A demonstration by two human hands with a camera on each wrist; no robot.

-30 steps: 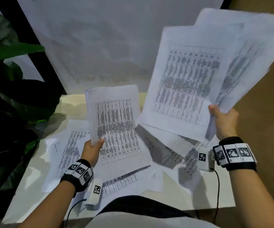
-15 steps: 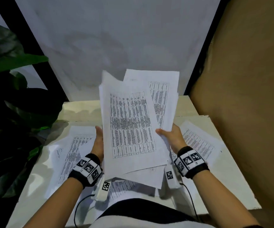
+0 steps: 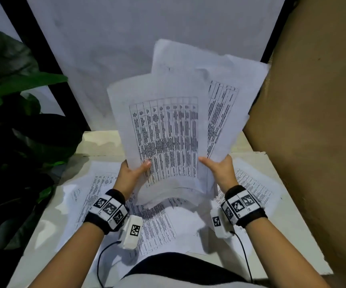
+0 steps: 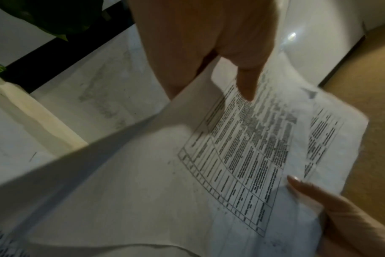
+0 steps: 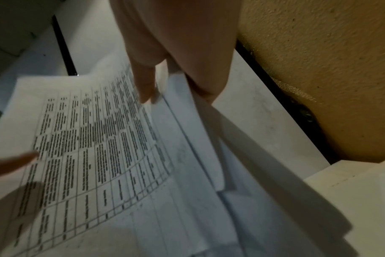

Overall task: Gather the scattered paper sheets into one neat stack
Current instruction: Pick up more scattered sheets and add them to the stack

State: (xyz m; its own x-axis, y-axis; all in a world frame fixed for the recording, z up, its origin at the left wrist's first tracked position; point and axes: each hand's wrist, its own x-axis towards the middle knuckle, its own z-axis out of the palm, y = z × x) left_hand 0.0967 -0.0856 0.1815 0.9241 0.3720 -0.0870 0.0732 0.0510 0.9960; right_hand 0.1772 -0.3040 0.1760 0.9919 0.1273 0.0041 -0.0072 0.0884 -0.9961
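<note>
Head: sheets [image 3: 163, 129] btwn both grips

My left hand [image 3: 131, 173] raised, thumb pinching on top, my right hand [image 3: 219, 169] mirroring it, forearms angled inward

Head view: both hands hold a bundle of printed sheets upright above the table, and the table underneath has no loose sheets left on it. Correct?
Not quite. The left hand and right hand do hold the bundle up, but the head view shows loose sheets still lying on the table.
</note>
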